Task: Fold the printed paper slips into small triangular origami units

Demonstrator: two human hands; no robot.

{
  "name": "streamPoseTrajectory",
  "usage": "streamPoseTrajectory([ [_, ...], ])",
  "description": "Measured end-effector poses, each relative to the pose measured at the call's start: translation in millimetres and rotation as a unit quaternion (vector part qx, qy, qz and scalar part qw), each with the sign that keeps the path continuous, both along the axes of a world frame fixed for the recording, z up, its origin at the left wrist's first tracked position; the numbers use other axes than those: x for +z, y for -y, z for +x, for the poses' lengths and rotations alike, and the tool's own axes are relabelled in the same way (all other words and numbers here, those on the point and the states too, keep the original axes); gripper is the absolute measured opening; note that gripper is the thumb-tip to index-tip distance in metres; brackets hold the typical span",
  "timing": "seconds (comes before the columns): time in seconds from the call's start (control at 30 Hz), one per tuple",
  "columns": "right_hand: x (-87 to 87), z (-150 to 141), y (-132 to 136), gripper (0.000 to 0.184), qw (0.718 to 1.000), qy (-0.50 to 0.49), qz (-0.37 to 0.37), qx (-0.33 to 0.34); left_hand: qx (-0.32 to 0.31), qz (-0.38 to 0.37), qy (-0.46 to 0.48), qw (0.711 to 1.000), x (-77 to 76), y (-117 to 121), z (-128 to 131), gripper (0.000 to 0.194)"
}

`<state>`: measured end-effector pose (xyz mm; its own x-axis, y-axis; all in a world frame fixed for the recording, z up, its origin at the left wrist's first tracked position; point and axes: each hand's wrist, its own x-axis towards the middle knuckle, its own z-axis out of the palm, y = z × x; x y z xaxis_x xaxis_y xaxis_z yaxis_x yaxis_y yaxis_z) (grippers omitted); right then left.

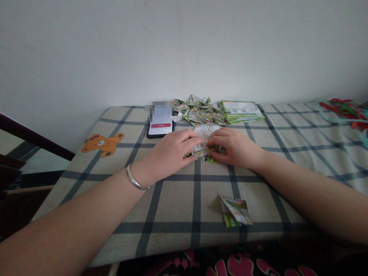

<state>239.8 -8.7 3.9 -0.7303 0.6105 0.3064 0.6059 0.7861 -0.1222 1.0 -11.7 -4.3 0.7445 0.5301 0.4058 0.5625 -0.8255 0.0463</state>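
Observation:
Both hands meet over a printed paper sheet (205,131) in green and white, partly folded, near the middle of the table. My left hand (179,149) grips its left side between thumb and fingers; a silver bangle (135,179) circles that wrist. On the right side, my right hand (230,147) pinches the same paper, fingers curled. The fingers hide part of the folds. Closer to the front edge lies a separate small folded paper piece (235,211), apart from both hands.
Behind the hands sit a pile of folded paper pieces (198,109) and a stack of flat printed sheets (243,110). A phone (160,128) lies left of them. There is a bear cutout (102,145) at left, and red and green items (345,109) at far right on the checked cloth.

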Motion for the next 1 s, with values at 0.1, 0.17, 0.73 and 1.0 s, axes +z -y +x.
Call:
streamPoseTrajectory([
  [0.1, 0.4, -0.3, 0.3, 0.016, 1.0, 0.004, 0.0, -0.003, -0.005, 0.009, -0.001, 1.0, 1.5, 0.8, 0.3, 0.045],
  [0.17, 0.7, -0.6, 0.7, 0.016, 1.0, 0.003, 0.001, -0.003, -0.008, 0.014, 0.001, 1.0, 2.4, 1.1, 0.5, 0.041],
  [0.73, 2.4, -6.2, 6.8, 0.011, 0.999, -0.043, 0.015, 0.001, -0.038, 0.066, 0.039, 0.996, 7.5, 9.6, 3.0, 0.033],
  [1.0, 7.0, -9.6, 12.1, 0.012, 0.996, -0.073, 0.052, 0.027, 0.03, 0.054, 0.01, 0.998, 10.2, 14.2, 6.6, 0.016],
])
